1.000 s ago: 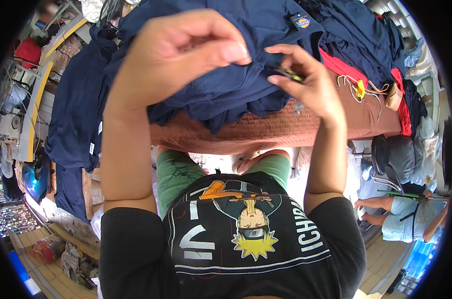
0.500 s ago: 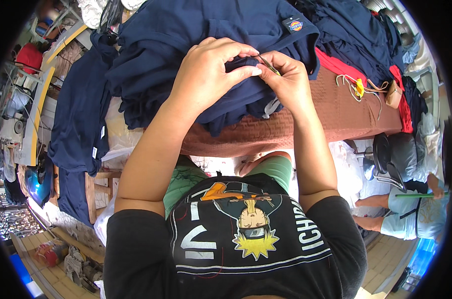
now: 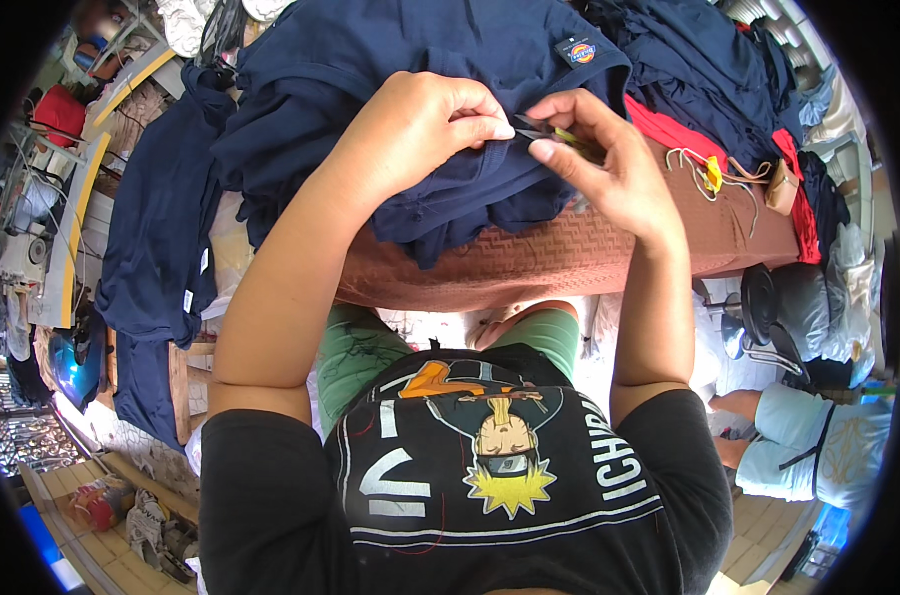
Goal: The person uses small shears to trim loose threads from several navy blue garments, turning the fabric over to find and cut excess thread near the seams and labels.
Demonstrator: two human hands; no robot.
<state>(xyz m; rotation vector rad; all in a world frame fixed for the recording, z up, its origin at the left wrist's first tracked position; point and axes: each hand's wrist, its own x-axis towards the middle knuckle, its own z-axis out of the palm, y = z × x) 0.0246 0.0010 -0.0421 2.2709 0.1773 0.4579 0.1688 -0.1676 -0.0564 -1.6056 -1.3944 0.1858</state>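
Observation:
A navy garment [image 3: 360, 84] with a small sewn label lies piled in front of me. My left hand [image 3: 425, 129] is closed in a pinch at a fold of it; a thread between the fingertips is too small to make out. My right hand [image 3: 623, 174] holds small thread snips [image 3: 531, 130], dark-bladed with a bit of yellow. Their blades are apart and point left, with the tips right beside my left fingertips.
The garments rest on a table with a brown cloth [image 3: 450, 273]. Red fabric [image 3: 658, 124], cords and a small yellow item [image 3: 714, 176] lie at right. More navy clothing hangs at left [image 3: 157, 218]. A person in light blue [image 3: 797, 446] is at the right, near a dark stool [image 3: 760, 305].
My right hand has drawn right and turned, spreading the snips' blades. The left fingers have closed tighter in their pinch. The person at right has shifted lower in the view.

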